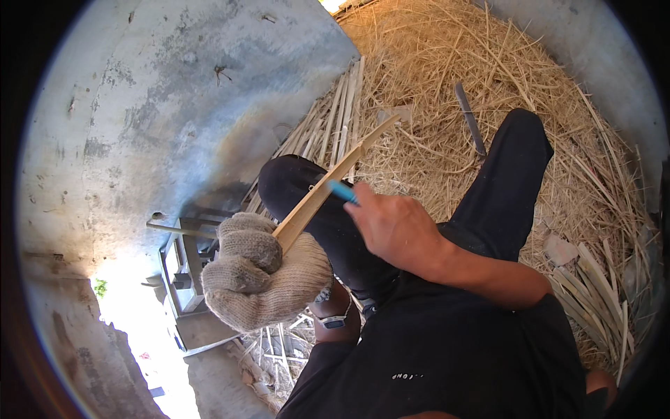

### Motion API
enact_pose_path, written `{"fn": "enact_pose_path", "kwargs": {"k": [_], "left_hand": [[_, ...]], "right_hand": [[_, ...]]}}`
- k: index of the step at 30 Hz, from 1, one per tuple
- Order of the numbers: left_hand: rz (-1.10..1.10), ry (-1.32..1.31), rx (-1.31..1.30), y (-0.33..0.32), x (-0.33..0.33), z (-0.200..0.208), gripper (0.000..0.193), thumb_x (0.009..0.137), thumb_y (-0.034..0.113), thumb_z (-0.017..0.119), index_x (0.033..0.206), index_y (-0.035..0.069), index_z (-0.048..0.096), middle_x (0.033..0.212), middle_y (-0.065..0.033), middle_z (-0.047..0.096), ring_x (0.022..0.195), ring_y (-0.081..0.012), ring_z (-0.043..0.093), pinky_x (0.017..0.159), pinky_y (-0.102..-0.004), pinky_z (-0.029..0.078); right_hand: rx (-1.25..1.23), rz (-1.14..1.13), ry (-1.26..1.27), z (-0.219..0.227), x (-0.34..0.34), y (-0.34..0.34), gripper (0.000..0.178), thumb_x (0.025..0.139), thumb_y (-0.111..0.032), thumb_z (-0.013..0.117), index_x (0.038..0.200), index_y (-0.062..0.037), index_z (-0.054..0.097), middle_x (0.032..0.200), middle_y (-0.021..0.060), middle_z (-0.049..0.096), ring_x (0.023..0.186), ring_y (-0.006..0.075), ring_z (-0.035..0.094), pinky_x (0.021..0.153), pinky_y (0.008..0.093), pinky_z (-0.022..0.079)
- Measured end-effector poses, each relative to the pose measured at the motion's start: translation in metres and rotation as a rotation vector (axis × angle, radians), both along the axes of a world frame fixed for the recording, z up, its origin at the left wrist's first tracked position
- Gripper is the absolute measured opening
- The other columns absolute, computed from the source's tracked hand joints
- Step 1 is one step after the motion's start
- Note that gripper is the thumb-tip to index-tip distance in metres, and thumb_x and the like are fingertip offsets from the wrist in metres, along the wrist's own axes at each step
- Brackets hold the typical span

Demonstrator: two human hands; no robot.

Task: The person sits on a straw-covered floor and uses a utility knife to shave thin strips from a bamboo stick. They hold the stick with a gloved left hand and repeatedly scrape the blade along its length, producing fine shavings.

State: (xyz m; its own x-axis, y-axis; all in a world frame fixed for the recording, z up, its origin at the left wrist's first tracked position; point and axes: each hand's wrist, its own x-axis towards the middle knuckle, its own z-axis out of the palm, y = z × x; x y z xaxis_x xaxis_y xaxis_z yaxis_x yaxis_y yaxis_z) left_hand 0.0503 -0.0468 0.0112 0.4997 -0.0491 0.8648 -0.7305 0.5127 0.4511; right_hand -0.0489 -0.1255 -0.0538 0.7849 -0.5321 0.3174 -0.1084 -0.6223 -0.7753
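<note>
My left hand (pixel 262 279), in a thick beige knitted glove, is closed round the lower end of a split bamboo strip (pixel 317 199). The strip slants up and away to the right over my left knee, narrowing toward its far end. My right hand (pixel 399 227), bare, is closed on a slim light-blue tool (pixel 343 192). The front of that tool meets the strip's right edge or lies just beside it; I cannot tell whether they touch. Its kind is not clear, as it is partly hidden by my fingers and blurred.
Straw-like shavings (pixel 447 56) cover the ground ahead. A long flat metal blade (pixel 470 119) lies on them beyond my right knee. Bundled strips (pixel 342 112) lean by the wall (pixel 160 105) on the left; more strips (pixel 593 300) lie at right. A wooden frame (pixel 183 269) stands at left.
</note>
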Motion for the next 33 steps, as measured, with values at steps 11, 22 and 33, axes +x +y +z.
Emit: {"fn": "enact_pose_path", "kwargs": {"k": [11, 22, 33], "left_hand": [[0.006, 0.000, 0.033, -0.001, -0.006, -0.002, 0.033, 0.095, 0.033, 0.065, 0.081, 0.007, 0.049, 0.077, -0.0015, 0.047, 0.061, -0.0112, 0.046, 0.052, -0.0247, 0.039], [0.004, -0.001, 0.060, -0.005, -0.004, -0.006, 0.032, 0.096, 0.034, 0.065, 0.086, 0.006, 0.051, 0.083, -0.0033, 0.050, 0.065, -0.0120, 0.049, 0.054, -0.0251, 0.041], [-0.001, 0.004, 0.066, -0.006, -0.006, -0.005, 0.033, 0.096, 0.036, 0.064, 0.091, 0.004, 0.054, 0.088, -0.0052, 0.052, 0.069, -0.0128, 0.053, 0.057, -0.0256, 0.044]], "right_hand": [[0.046, 0.002, 0.041, 0.005, -0.008, -0.014, 0.024, 0.103, -0.025, 0.054, 0.100, -0.0016, 0.048, 0.057, 0.0184, 0.059, 0.054, 0.0399, 0.065, 0.047, 0.0488, 0.053], [-0.045, 0.070, -0.098, 0.013, -0.013, 0.004, 0.025, 0.104, -0.027, 0.052, 0.100, -0.0020, 0.049, 0.058, 0.0168, 0.061, 0.055, 0.0410, 0.066, 0.049, 0.0498, 0.054], [-0.055, -0.123, 0.000, -0.039, 0.013, -0.011, 0.024, 0.100, -0.023, 0.059, 0.098, -0.0022, 0.047, 0.055, 0.0179, 0.057, 0.051, 0.0386, 0.063, 0.046, 0.0489, 0.049]]}}
